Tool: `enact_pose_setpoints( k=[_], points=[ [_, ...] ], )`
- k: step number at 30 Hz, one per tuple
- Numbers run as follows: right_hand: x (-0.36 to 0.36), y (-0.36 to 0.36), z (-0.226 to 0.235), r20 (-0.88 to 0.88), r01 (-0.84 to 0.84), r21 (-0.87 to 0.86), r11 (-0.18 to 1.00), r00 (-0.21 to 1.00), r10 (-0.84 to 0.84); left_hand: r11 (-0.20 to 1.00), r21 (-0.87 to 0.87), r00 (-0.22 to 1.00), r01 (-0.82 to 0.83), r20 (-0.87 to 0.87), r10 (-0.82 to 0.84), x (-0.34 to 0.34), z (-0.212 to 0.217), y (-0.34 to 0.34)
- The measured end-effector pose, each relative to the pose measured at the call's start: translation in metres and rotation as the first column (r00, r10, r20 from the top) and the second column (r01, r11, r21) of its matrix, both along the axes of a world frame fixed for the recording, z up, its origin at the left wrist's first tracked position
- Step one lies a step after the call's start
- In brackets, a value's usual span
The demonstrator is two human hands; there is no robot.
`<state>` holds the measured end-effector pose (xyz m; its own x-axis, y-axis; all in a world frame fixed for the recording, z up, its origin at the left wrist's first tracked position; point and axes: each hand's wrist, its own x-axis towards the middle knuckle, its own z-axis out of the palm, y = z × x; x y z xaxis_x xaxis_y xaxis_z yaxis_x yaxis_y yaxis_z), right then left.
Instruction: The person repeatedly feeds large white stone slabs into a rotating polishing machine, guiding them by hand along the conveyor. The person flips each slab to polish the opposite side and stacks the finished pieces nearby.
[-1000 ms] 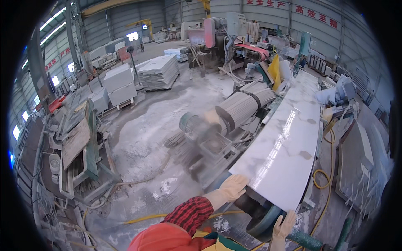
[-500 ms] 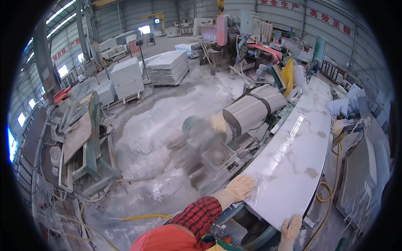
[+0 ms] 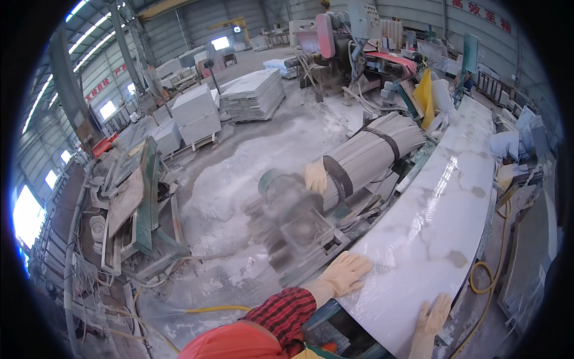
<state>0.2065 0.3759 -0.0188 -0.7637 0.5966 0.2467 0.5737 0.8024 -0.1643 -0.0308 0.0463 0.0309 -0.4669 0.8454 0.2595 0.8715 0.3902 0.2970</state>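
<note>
Both gloved hands have slid farther onto the white stone slab (image 3: 442, 221) since the earlier frame. Left hand (image 3: 345, 272) — fingers spread flat, gripping nothing — presses the slab's near left edge beside the dusty machine (image 3: 296, 221). Right hand (image 3: 433, 314) lies open, palm down, at the slab's near end; the slab stretches away toward the yellow hose (image 3: 478, 278) on its right.

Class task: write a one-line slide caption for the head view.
Gloved left hand and right hand press flat on a glossy white stone slab in a dusty workshop.
</note>
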Motion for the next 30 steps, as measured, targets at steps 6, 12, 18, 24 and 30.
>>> enact_pose_setpoints(
  k=[6, 12, 18, 24, 30],
  points=[
    [-0.048, 0.081, -0.022, -0.020, -0.013, 0.042, 0.999, 1.000, 0.014, 1.000, -0.010, 0.999, -0.012, -0.048, 0.012, 0.003, 0.000, -0.001],
    [-0.092, 0.117, -0.022, -0.074, -0.019, 0.076, 0.997, 0.997, 0.025, 0.999, -0.048, 0.998, -0.013, -0.062, 0.010, 0.006, -0.010, -0.011],
    [-0.087, 0.132, -0.037, -0.156, -0.050, 0.156, 0.986, 0.985, 0.074, 0.997, -0.071, 1.000, -0.001, 0.009, 0.002, 0.006, 0.004, -0.010],
    [-0.043, 0.073, -0.037, -0.030, 0.009, 0.079, 0.997, 1.000, -0.006, 0.999, 0.017, 0.997, -0.043, -0.057, 0.044, 0.011, -0.010, -0.017],
    [0.018, -0.010, -0.017, 0.015, 0.061, 0.054, 0.997, 0.998, -0.062, 0.997, -0.008, 0.997, -0.077, -0.007, 0.077, 0.017, -0.015, -0.013]
  ],
)
